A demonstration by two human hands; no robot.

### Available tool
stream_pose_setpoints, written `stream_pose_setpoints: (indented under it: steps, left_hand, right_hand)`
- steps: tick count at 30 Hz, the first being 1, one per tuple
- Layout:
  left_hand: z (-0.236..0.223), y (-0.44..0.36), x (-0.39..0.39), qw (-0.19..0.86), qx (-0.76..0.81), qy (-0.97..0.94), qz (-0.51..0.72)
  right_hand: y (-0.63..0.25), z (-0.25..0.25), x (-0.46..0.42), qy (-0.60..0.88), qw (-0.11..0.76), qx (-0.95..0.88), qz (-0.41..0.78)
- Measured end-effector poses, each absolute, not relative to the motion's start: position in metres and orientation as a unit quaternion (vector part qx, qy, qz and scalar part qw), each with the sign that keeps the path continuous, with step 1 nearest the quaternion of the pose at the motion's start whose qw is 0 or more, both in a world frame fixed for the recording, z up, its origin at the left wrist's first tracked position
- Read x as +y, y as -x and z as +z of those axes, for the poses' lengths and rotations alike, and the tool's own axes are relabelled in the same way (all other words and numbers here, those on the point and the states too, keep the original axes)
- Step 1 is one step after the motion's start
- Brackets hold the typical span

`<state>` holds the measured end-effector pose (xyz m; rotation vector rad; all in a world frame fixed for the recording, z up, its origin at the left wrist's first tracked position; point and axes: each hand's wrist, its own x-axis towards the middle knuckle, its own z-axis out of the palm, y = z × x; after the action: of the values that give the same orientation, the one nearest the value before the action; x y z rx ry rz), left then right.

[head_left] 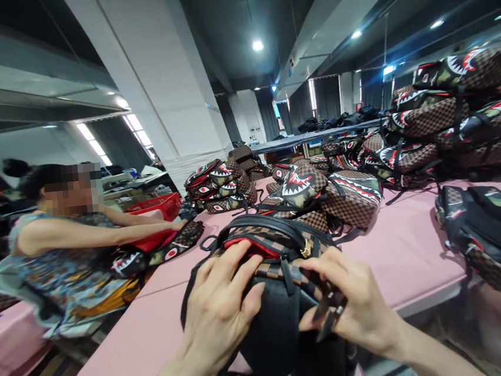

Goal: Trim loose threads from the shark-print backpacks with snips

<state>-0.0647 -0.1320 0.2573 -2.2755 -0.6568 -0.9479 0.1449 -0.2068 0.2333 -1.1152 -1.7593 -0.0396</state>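
A brown checkered backpack [268, 328] with black panels stands before me on the pink table, its top partly unzipped and red lining showing. My left hand [225, 297] grips the edge of that opening, fingertips on the red lining and thumb bent on the outer side. Over at the right of the opening is my right hand [353, 296], its fingers curled round dark thread snips [327, 316] whose points face down and left. Its forefinger touches the checkered cloth near a gold zipper pull [304, 249]. A black strap end [289, 276] hangs between the hands.
Shark-mouth backpacks are piled high at the right [430, 123], with more stacks [219, 185] across the pink table [398, 250]. Another backpack [489, 236] lies near the right edge. A co-worker [71, 258] sits at the left handling a bag, beside a red crate [159, 207]. A white pillar [146, 74] rises behind.
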Motion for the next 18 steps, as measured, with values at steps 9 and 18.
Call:
stream_pose_setpoints:
  steps: [9, 18]
  left_hand:
    - [0.264, 0.035, -0.175, 0.311, -0.249, 0.854, -0.335]
    - [0.249, 0.031, -0.21, 0.303, -0.218, 0.862, -0.343]
  right_hand:
    - [-0.156, 0.254, -0.223, 0.582, 0.418, -0.684, -0.139]
    - [-0.15, 0.246, -0.258, 0.683, 0.309, -0.592, -0.296]
